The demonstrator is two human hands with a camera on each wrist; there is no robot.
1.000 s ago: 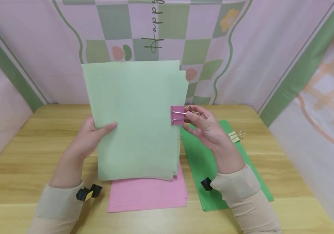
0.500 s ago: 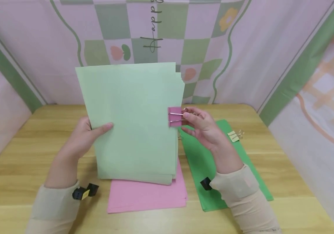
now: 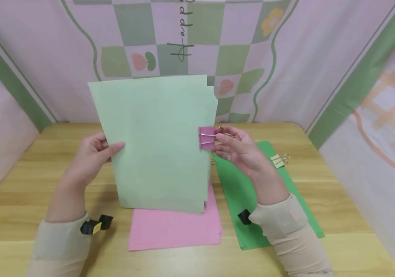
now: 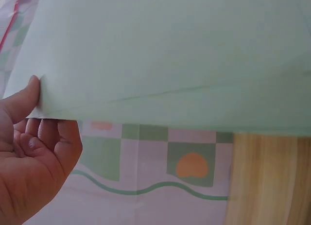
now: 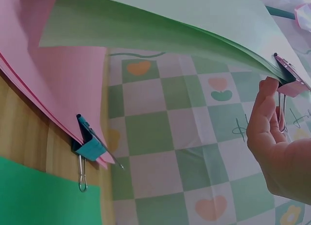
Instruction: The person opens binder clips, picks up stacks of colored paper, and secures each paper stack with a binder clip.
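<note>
A stack of pale green paper (image 3: pixel 159 154) is held up, tilted, above the table. My left hand (image 3: pixel 91 159) pinches its left edge, thumb on the front face and fingers behind, as the left wrist view also shows. A pink binder clip (image 3: pixel 206 138) sits on the stack's right edge. My right hand (image 3: pixel 244 156) grips this clip by its wire handles; in the right wrist view the pink clip (image 5: pixel 294 86) bites the paper's edge. The sheets' edges are uneven at the right side.
Below lies a stack of pink paper (image 3: pixel 174 231), with a teal binder clip (image 5: pixel 90 147) on its edge. To the right, green paper (image 3: pixel 242 192) bears a yellow binder clip (image 3: pixel 278 161). A patterned cloth (image 3: pixel 242 23) hangs behind the wooden table (image 3: pixel 322 200).
The pale green stack has shifted slightly left. My left hand has slid outward toward its left edge, so less of the thumb overlaps the paper. My right hand stays on the pink clip.
</note>
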